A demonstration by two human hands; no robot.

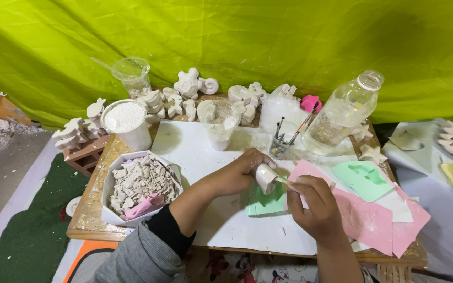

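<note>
At the left edge of the frame a brick (85, 154) carries a few white plaster casts, set aside off the work surface. Just right of it, at lower left, a white hexagonal box (112, 181) holds broken plaster scraps and a pink mould, gathered where they stay out of the way. Above it a white tub of powder (127, 121) stands open, and behind that a clear cup (132, 73) with a stirrer, both within reach at upper left. Along the back edge, finished white figures (189, 84) are lined up against the green cloth.

In the middle, the left hand (239, 170) is clenched around a small white plaster piece (265, 177), tilted toward the right so its face can be reached. The right hand (315, 204) pinches a thin tool (283, 181) whose tip touches that piece, over a green sheet (266, 203).

Further right a small jar of brushes (280, 144) stands upright, then a large clear plastic bottle (342, 118) with no visible label leans back. Pink foam sheets (378, 220) and a green mould (365, 178) lie flat at lower right
</note>
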